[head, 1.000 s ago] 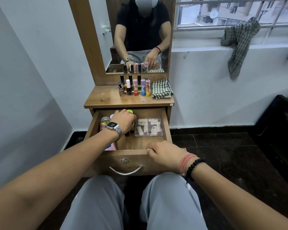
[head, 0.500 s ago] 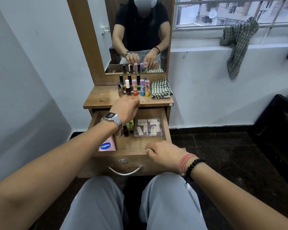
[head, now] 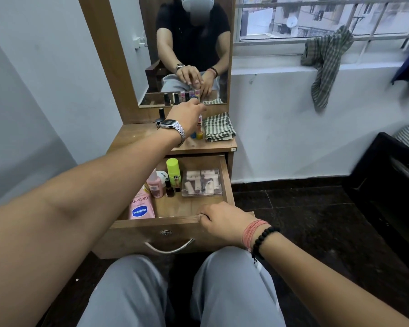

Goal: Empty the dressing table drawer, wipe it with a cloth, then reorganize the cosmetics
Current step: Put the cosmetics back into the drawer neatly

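Drawer (head: 175, 228) front edge gripped by right hand (head: 224, 223). Left hand (head: 187, 114) reaches toward twelve o'clock over the tubes (head: 198, 131), hiding most; its grip cannot be told.

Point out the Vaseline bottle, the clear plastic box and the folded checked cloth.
Vaseline bottle (head: 141, 210): head view, on its blue label.
clear plastic box (head: 202, 182): head view, middle of its lid.
folded checked cloth (head: 219, 126): head view, centre of its top.

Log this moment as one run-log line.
phase: emptying drawer | left hand: at tabletop bottles, grip unclear | right hand: grips drawer front | cloth: folded, untouched
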